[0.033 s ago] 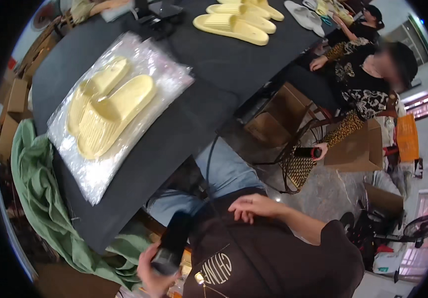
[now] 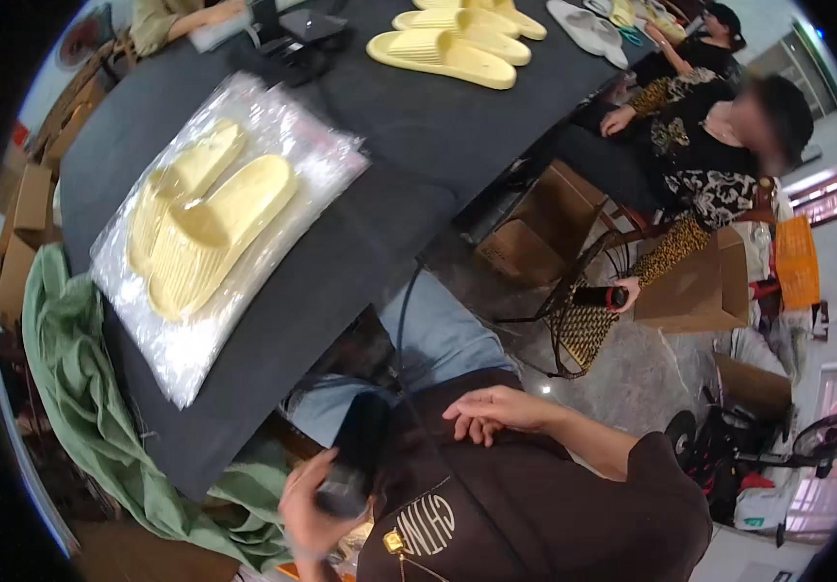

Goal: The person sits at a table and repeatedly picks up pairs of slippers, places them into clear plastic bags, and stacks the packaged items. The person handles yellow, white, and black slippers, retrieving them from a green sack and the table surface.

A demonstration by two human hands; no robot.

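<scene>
My left hand is wrapped round a dark, roughly cylindrical object, held low in front of my body beside the table edge. Its exact kind is unclear. My right hand hovers before my dark shirt, fingers loosely bent and apart, with nothing in it. A pair of pale yellow slippers lies side by side on the table with clear plastic bags; whether they are inside the top bag I cannot tell. Neither hand touches them.
More yellow slippers and a grey slipper lie along the far side of the dark table. Green cloth drapes at the left. A cable hangs before me. On the right sits a person near cardboard boxes.
My left hand has risen slightly and shifted a little right with the dark object. My right hand stays almost where it was, and the view has shifted slightly.
</scene>
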